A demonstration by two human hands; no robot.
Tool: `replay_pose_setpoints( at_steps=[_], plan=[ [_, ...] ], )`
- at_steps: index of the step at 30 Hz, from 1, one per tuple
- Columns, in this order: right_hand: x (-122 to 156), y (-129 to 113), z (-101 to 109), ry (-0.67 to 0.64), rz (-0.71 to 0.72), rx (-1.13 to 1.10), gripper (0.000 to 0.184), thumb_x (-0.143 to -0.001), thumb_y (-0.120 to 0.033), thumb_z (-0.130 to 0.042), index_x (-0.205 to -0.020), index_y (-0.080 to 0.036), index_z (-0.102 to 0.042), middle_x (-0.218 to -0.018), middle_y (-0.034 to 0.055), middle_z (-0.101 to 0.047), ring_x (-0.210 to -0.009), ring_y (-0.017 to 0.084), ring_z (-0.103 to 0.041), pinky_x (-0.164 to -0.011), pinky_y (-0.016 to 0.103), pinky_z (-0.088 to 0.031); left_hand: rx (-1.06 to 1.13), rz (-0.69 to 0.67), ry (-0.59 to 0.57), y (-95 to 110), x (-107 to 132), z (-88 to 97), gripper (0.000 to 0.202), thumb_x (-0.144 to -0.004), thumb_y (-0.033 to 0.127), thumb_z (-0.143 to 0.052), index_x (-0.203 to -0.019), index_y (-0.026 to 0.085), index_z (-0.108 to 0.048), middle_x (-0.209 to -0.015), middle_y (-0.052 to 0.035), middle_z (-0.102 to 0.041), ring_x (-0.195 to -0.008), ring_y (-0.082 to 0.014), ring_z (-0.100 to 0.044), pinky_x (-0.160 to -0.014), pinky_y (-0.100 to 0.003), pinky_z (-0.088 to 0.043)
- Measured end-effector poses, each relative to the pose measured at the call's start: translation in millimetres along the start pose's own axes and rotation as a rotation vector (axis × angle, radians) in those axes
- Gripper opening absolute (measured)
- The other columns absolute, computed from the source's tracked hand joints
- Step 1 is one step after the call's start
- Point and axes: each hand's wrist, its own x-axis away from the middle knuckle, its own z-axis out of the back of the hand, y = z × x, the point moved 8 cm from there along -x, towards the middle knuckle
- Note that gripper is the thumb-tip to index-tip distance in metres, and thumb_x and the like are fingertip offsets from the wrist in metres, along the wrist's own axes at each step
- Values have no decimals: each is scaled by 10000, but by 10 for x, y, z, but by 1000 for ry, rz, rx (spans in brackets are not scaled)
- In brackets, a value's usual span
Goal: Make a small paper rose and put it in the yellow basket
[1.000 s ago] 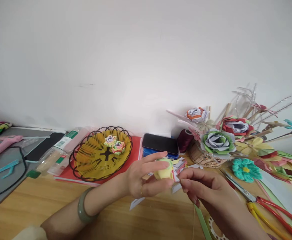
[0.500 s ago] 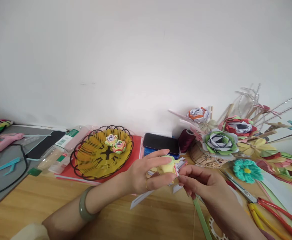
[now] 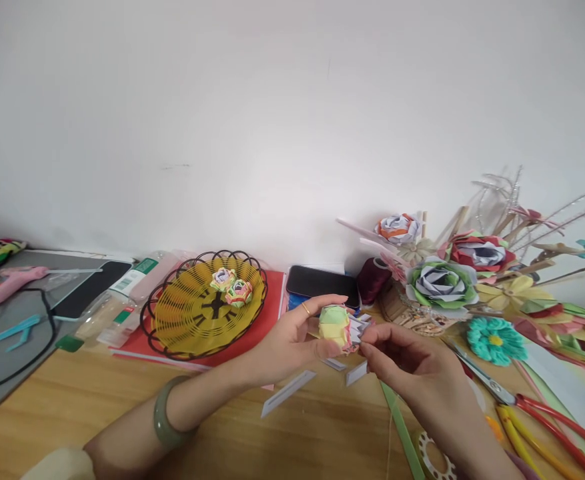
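Note:
A small folded paper flower (image 3: 335, 327) is held above the table, its yellow-green outer side turned toward me and white and pink petal edges pointing right. My left hand (image 3: 299, 337) grips it from the left between thumb and fingers. At its right edge, my right hand (image 3: 405, 363) pinches a petal between thumb and forefinger. White paper strips (image 3: 287, 393) lie on the wood beneath the hands. Two finished-looking paper flowers (image 3: 239, 292) rest in the yellow woven basket (image 3: 182, 327) to the left.
Scissors with red handles (image 3: 509, 399), a tape roll (image 3: 435, 460) and a teal flower (image 3: 495, 341) lie right. Larger paper flowers (image 3: 442, 285) stand behind. A phone (image 3: 322, 285) and thread spool (image 3: 373, 280) sit near the wall. A pink glue gun (image 3: 12, 285) is far left.
The left hand has shifted its fingers and wrist round the flower, showing more of its yellow-green side. The right hand stays at the petal edge, moved only slightly.

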Motion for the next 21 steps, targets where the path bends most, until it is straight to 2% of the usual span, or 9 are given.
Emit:
replay_pose_setpoints(
  at_steps=[2,4,8,10,12,15,17,19,21],
  plan=[
    [4,-11,-9,-7,32,49,149,-761,-307,-545,-683,-189,-589,-614,1,-592,-537,132,-555,-490,220,-456,-1,-8,5,4,6,-10,594,-672,304,-723,-1213,231,-490,-1062,-71,-607,-942,-181,-566,-828,-300,-427],
    [28,-64,0,41,115,155,123,-772,-271,-535,-691,-193,-586,-610,0,-605,-520,129,-564,-484,218,-461,-42,-8,30,17,22,-10,598,-662,309,-730,-1207,229,-498,-1089,-77,-603,-928,-183,-570,-820,-304,-431],
    [213,-333,64,349,464,491,70,-733,-151,-557,-698,-201,-590,-607,-8,-631,-495,116,-566,-489,214,-451,-192,-19,86,60,57,-13,595,-645,325,-737,-1189,215,-522,-1100,-75,-604,-888,-185,-574,-799,-302,-442],
    [257,-372,62,384,515,508,77,-731,-137,-560,-706,-200,-596,-624,-4,-641,-502,113,-568,-498,211,-452,-188,-34,97,62,61,-12,585,-647,318,-738,-1183,219,-527,-1067,-65,-616,-893,-181,-570,-800,-295,-442],
    [189,-298,69,290,400,380,65,-754,-186,-558,-716,-199,-609,-643,2,-644,-520,118,-573,-503,209,-464,-106,-39,88,37,51,-9,576,-648,295,-741,-1180,234,-528,-1044,-54,-623,-896,-172,-571,-798,-284,-444],
    [72,-96,53,110,100,121,169,-789,-315,-538,-730,-194,-641,-639,6,-638,-541,132,-578,-474,205,-467,31,-57,70,4,30,3,568,-634,259,-756,-1159,246,-539,-1081,-53,-615,-913,-168,-577,-798,-276,-443],
    [49,-6,38,56,-37,12,216,-782,-366,-545,-745,-187,-662,-637,6,-633,-543,132,-569,-463,200,-461,66,-71,69,2,24,10,561,-631,247,-759,-1150,245,-546,-1096,-57,-613,-919,-168,-581,-805,-277,-441],
    [50,17,45,67,-75,-44,220,-762,-381,-570,-764,-188,-676,-664,8,-639,-554,129,-557,-478,197,-460,58,-73,73,9,26,10,561,-643,247,-751,-1162,245,-539,-1071,-58,-624,-911,-170,-584,-813,-286,-437],
    [57,-6,53,89,-47,-60,204,-738,-381,-595,-748,-196,-681,-678,8,-644,-579,133,-553,-504,198,-459,26,-71,78,25,33,3,557,-652,249,-743,-1170,245,-535,-1040,-57,-634,-906,-173,-584,-823,-294,-433]
  ],
)
